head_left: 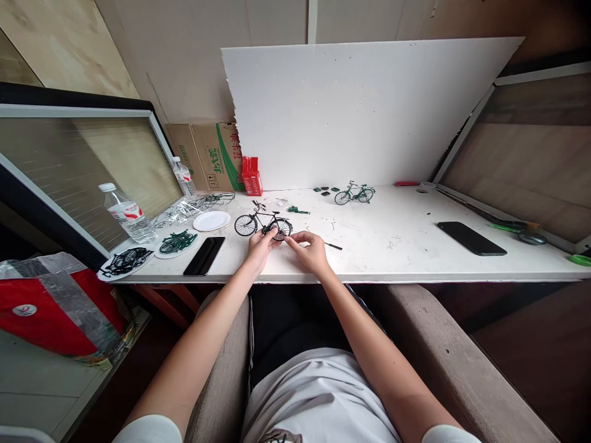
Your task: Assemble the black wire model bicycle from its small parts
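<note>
A small black model bicycle (258, 223) stands upright on the white table (397, 252) in front of me. My left hand (262, 246) has its fingers closed around the bicycle's rear wheel. My right hand (310, 249) sits just right of that wheel, fingers pinched together at it; what they pinch is too small to make out. A thin dark tool (333, 246) lies on the table just right of my right hand.
A green model bicycle (354, 194) stands farther back. Plates of black parts (125, 261) and green parts (176, 242), an empty white plate (211, 220), two phones (204, 255) (471, 238), water bottles (127, 213) and a red box (252, 176) surround the work spot.
</note>
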`<state>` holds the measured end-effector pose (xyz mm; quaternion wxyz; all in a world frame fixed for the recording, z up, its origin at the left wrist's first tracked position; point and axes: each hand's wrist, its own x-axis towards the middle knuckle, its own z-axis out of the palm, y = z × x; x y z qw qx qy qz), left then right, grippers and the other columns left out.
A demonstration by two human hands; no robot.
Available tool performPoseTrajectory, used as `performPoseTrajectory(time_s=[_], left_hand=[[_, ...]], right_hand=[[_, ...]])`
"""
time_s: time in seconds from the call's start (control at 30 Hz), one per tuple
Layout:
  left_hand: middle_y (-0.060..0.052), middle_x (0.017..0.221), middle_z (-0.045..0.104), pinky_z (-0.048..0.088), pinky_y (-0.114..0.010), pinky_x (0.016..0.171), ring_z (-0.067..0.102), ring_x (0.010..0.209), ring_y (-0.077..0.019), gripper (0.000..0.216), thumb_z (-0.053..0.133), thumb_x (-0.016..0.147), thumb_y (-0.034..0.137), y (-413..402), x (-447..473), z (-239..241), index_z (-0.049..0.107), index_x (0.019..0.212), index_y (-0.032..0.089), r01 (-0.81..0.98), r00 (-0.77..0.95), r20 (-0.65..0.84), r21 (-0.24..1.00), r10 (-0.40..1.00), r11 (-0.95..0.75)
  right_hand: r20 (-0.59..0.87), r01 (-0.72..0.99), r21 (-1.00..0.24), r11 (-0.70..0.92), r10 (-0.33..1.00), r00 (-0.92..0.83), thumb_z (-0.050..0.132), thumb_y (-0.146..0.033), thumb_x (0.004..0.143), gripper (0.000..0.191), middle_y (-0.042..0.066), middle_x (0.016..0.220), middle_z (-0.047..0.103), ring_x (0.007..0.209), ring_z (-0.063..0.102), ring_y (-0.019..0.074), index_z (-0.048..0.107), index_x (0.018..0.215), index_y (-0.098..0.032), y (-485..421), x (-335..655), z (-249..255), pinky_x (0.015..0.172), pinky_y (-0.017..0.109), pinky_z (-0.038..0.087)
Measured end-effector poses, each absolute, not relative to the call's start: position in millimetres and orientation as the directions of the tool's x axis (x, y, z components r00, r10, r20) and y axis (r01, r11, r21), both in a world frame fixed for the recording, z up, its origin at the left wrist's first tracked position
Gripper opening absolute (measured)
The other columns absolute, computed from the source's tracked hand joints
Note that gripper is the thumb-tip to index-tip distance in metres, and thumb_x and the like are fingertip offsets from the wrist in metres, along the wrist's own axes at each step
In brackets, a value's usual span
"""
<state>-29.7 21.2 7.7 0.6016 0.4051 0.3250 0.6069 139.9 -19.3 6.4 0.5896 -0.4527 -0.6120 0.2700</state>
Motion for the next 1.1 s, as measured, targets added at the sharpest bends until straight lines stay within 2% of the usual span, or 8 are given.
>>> performPoseTrajectory(time_s=[0.47,0.77,1.1], left_hand=[[-0.011,0.108,0.08,0.056,-0.038,0.095,0.076,0.097,-0.0225,0.042,0.094,0.072,0.035,21,-29,8,0.072,0.102,0.016,-0.465,0.047,0.103,0.883,0.994,-0.07],[-0.01,0.106,0.08,0.056,-0.037,0.093,0.074,0.096,-0.0223,0.046,0.098,0.067,0.038,21,-28,7,0.073,0.098,0.016,-0.458,0.038,0.11,0.885,0.993,-0.081],[-0.009,0.104,0.078,0.055,-0.038,0.093,0.073,0.095,-0.0215,0.045,0.098,0.067,0.039,22,-27,6,0.072,0.097,0.016,-0.455,0.026,0.12,0.885,0.992,-0.095]], right_hand=[[0.478,0.205,-0.863,0.461,0.878,0.036,0.075,-0.055,0.092,0.034,0.009,0.096,0.081,0.091,0.077,0.0236,0.075,0.093,-0.021,-13,141,-1,0.088,0.035,0.06],[0.443,0.187,-0.88,0.437,0.896,-0.013,0.072,-0.058,0.094,0.037,0.011,0.101,0.079,0.093,0.076,0.0261,0.072,0.096,-0.021,-10,141,-6,0.072,0.034,0.06],[0.465,0.214,-0.864,0.456,0.885,-0.013,0.07,-0.057,0.096,0.035,0.009,0.1,0.079,0.094,0.076,0.026,0.069,0.097,-0.022,-12,140,-3,0.08,0.037,0.06]])
